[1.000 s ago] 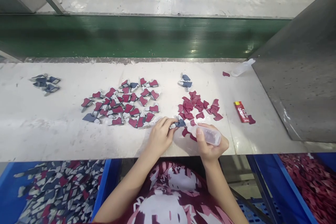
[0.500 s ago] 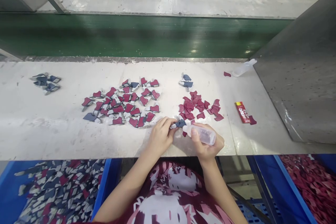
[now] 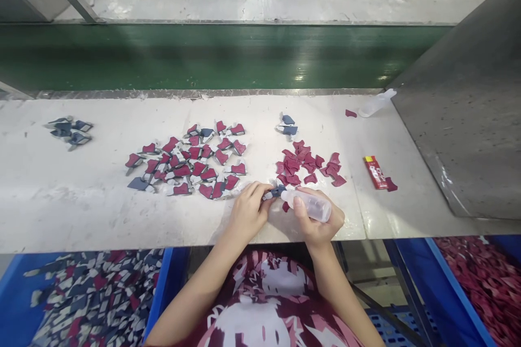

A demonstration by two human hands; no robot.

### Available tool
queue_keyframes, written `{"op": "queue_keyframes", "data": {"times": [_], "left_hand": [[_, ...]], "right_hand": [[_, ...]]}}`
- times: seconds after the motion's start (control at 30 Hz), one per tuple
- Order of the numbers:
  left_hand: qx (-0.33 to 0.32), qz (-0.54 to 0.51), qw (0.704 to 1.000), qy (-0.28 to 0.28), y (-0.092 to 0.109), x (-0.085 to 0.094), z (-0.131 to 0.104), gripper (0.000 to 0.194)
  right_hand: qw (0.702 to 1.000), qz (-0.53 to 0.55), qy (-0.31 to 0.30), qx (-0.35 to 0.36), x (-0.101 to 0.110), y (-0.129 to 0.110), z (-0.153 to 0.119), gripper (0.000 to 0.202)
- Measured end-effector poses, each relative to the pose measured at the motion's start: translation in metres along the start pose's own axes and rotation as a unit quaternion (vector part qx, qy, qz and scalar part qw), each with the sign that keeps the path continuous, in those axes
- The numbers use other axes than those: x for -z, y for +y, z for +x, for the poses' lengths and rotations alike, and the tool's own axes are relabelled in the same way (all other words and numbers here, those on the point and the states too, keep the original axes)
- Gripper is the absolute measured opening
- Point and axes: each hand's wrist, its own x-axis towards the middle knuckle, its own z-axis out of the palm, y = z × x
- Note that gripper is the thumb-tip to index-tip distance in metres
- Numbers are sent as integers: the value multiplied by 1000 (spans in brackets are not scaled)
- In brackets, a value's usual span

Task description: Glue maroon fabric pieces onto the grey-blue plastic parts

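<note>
Between the fingertips of my left hand [image 3: 251,209] is a small navy and grey plastic part [image 3: 277,191], held just above the white table. My right hand [image 3: 321,222] is wrapped around a clear squeeze bottle [image 3: 311,206], tilted so its nozzle meets the part's right side. Just beyond the bottle lies a pile of flat maroon pieces [image 3: 299,162]. To the left spreads a cluster of grey and navy parts with maroon faces [image 3: 195,160]. A loose maroon piece [image 3: 285,206] sits under the nozzle, partly hidden.
Two navy parts [image 3: 288,124] lie behind the maroon pile, several more [image 3: 70,131] at far left. A red packet [image 3: 375,172] and another clear bottle [image 3: 377,103] are on the right, near a metal panel [image 3: 468,108]. Blue bins [image 3: 157,303] of pieces stand below the table edge.
The bottle and my right hand have shifted very slightly left, the nozzle moving a little across the part. My left hand keeps its hold, and the whole view has shifted slightly.
</note>
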Motion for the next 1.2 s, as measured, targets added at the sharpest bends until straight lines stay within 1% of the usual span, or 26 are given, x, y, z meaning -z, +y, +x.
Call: {"op": "queue_keyframes", "data": {"times": [0.17,0.27,0.43,0.53,0.6,0.73,0.8,0.87,1.0,1.1,1.13,1.17,1.2], "left_hand": [[4,2,1000,-3,0,1,1,18],[3,6,1000,-3,0,0,0,18],[2,6,1000,-2,0,0,0,23],[6,7,1000,-3,0,-1,-1,22],[7,5,1000,0,-1,-1,-1,21],[4,-4,1000,7,-1,-1,-1,15],[9,-11,1000,8,0,-1,0,12],[19,-21,1000,8,1,1,0,11],[52,-52,997,15,1,4,0,13],[91,-100,990,30,-2,5,0,16],[102,-123,987,34,-3,6,0,17],[111,-148,982,38,-3,6,0,17],[119,-173,977,42,-4,6,1,17]], "right_hand": [[1000,10,4,-13,1,-1,1,12],[999,8,11,-33,2,1,0,12],[995,8,39,-88,1,8,-4,15],[990,14,60,-129,0,10,-6,19],[986,24,83,-141,2,11,-7,22],[976,22,152,-157,15,17,1,31],[966,19,186,-179,26,26,9,37],[957,41,207,-201,37,38,17,43],[946,74,222,-224,53,61,28,53],[946,62,194,-252,57,69,29,60],[949,43,189,-248,57,68,28,64],[951,10,200,-234,57,65,26,69],[951,-36,224,-208,56,61,24,72]]}}
